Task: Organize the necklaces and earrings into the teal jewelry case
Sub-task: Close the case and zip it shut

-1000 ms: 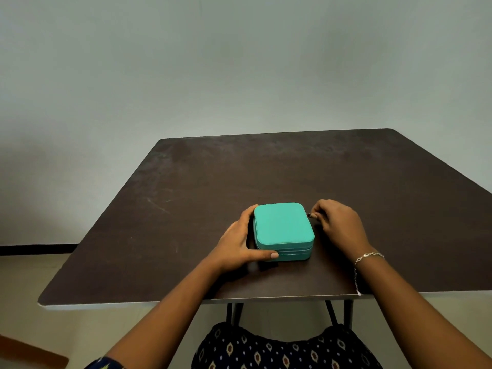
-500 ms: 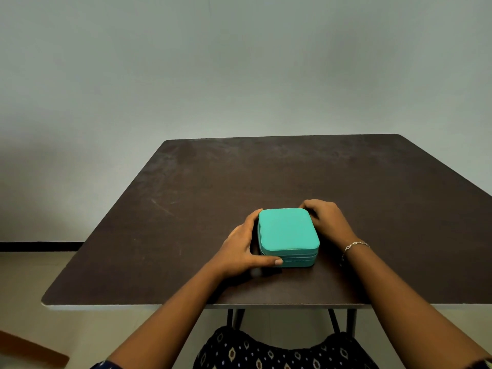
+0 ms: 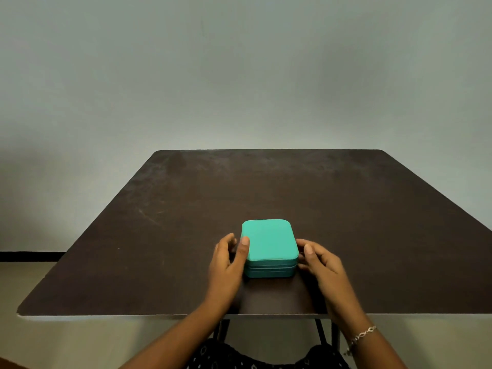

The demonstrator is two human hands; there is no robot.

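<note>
Wall (image 3: 239, 75): plain, pale grey-green, filling the upper half of the view.

Table (image 3: 346, 209): dark brown top, scuffed toward the far left, set against the wall. No necklaces or earrings show on it.

Teal jewelry case (image 3: 269, 241): one, rounded corners, lid down, zip seam (image 3: 270, 267) running across its front wall. It sits flat on the table near the front edge, about midway across, squarely between the two hands.

Left hand (image 3: 226, 259): at the case's left side. Its thumb (image 3: 244, 242) is laid on the lid's left rim. The fingers are loosely curved just beside the wall and grip nothing.

Right hand (image 3: 322, 265): at the case's right side, thumb raised, fingers curled in toward the wall near the seam. Whether they pinch a zip pull cannot be told.

Bracelet (image 3: 362, 336): thin silver chain on the right wrist, not part of the task.

Step in hand, by judgement: opening the case, an early stage, since it is shut and no jewelry is out.

Next move, by judgement: steady the base with one hand and raise the lid with the other. The seam must be fully unzipped first, or the base will lift along with the lid.
</note>
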